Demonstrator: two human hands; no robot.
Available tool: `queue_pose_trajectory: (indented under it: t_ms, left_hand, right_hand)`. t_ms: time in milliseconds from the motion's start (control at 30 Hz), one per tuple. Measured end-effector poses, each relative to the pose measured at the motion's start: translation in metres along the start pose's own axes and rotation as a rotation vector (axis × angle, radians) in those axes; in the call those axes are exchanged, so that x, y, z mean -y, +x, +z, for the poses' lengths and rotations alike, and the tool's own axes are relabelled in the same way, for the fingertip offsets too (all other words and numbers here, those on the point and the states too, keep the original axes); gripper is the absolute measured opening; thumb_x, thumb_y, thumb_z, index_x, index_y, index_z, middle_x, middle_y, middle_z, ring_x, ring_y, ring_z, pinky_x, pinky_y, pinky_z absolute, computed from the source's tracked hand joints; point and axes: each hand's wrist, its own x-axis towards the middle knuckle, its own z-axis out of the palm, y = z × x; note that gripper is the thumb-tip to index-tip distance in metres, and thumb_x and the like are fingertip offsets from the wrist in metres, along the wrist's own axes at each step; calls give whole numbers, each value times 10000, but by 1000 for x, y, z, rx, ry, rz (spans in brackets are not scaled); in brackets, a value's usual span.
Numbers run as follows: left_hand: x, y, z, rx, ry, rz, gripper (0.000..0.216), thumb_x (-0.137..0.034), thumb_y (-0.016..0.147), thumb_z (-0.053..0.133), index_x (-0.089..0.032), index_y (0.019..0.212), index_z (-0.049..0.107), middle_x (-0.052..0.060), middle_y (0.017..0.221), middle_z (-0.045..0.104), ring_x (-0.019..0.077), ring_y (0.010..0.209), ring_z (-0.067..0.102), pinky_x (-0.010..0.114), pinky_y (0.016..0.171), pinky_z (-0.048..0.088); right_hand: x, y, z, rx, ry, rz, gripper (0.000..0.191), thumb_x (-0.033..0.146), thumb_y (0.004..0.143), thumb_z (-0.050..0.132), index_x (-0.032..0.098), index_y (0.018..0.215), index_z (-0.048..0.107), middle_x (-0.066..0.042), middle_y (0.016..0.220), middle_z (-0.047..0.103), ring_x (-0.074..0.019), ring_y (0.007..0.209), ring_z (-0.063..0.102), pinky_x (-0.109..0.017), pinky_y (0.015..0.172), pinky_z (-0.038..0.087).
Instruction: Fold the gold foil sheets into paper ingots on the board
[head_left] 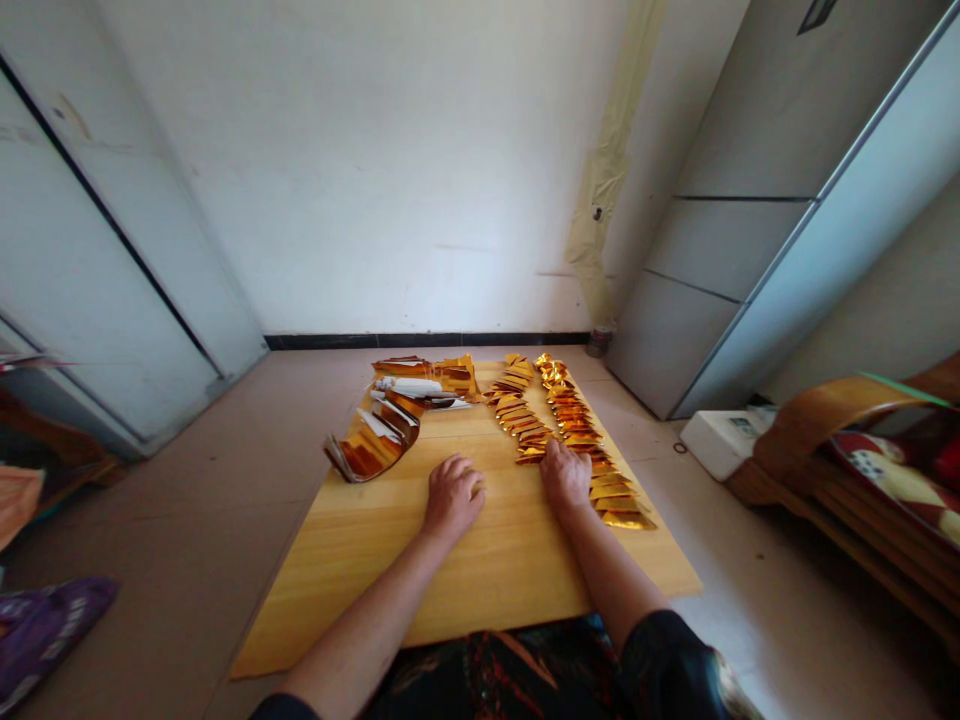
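My left hand (452,496) rests on the bare wooden tabletop (480,570), its fingers curled under, with nothing seen in it. My right hand (565,473) lies palm down at the near end of a row of folded gold foil pieces (525,425), fingers touching them. A second, longer row of folded gold pieces (592,445) runs along the table's right side, just right of that hand. A curved stack of unfolded gold foil sheets (379,440) sits to the left of my left hand, with more loose sheets (427,380) at the table's far end.
The low table stands on a tan floor near a white wall. A grey cabinet (720,300) rises at the right, with a white box (724,440) and a wooden chair (855,450) beside it. A purple bag (45,630) lies at the lower left.
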Motion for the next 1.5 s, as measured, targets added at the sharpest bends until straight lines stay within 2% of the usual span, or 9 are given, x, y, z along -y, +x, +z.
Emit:
queue_pose_trajectory:
  t_ms: [167, 300, 400, 733, 900, 1067, 1233, 1367, 1500]
  left_hand:
    - [0, -1, 0, -15, 6, 9, 114, -187, 724, 616, -232, 800, 688, 55, 1063, 637, 252, 1138, 492, 421, 971, 380]
    - [-1, -2, -5, -21, -3, 28, 118, -166, 758, 585, -229, 790, 680, 44, 1020, 655, 216, 1054, 535, 372, 899, 404]
    - [3, -1, -20, -28, 50, 12, 131, -171, 794, 553, -224, 808, 672, 38, 923, 677, 197, 927, 567, 346, 800, 409]
    - [55, 20, -102, -66, 551, -234, 186, -333, 801, 549, -217, 896, 659, 92, 1074, 645, 284, 1079, 487, 454, 930, 314]
    - [67, 23, -100, 84, 554, -296, 244, -337, 777, 570, -208, 972, 640, 108, 1054, 661, 285, 1062, 522, 517, 1013, 212]
    - [64, 20, -98, -3, 535, -329, 308, -307, 812, 505, -200, 1087, 591, 105, 980, 685, 272, 985, 567, 487, 1010, 205]
    - [61, 20, -106, -69, 586, -385, 283, -348, 818, 471, -158, 925, 652, 130, 947, 680, 284, 993, 546, 493, 1007, 206]
    - [63, 18, -109, 13, 615, -410, 339, -435, 803, 486, -166, 767, 689, 146, 923, 680, 315, 1003, 526, 555, 1007, 176]
    - [70, 16, -100, 61, 570, -334, 247, -386, 766, 549, -182, 779, 687, 142, 986, 678, 349, 1100, 488, 620, 1025, 88]
  right_hand:
    - [5, -16, 2, -84, 39, -94, 150, 112, 839, 445, 171, 839, 583, -67, 780, 657, -166, 705, 573, -296, 654, 254]
    - [20, -44, 10, -74, 126, -559, 136, 121, 821, 469, 183, 749, 566, -31, 705, 614, -141, 655, 523, -273, 617, 259]
    - [33, -53, 14, -49, 161, -687, 147, 124, 842, 459, 183, 761, 567, -17, 706, 605, -129, 636, 510, -261, 594, 267]
    - [65, -37, 14, 26, 169, -774, 122, 155, 842, 475, 179, 798, 586, -19, 752, 625, -135, 673, 545, -256, 591, 301]
    - [71, -34, 17, 22, 179, -770, 136, 143, 839, 464, 180, 790, 585, -21, 743, 623, -131, 666, 543, -249, 589, 305]
    - [70, -35, 19, -4, 191, -765, 134, 143, 840, 469, 180, 775, 580, -16, 743, 618, -127, 665, 535, -241, 597, 313]
    - [69, -36, 25, -38, 214, -758, 133, 145, 842, 473, 179, 768, 577, -13, 739, 609, -126, 667, 528, -238, 611, 319]
    - [70, -37, 27, -44, 223, -743, 145, 139, 847, 465, 177, 766, 579, -17, 735, 606, -124, 663, 523, -234, 617, 320]
    - [70, -38, 25, -33, 215, -731, 135, 143, 843, 472, 179, 775, 584, -18, 748, 611, -129, 673, 528, -236, 619, 324]
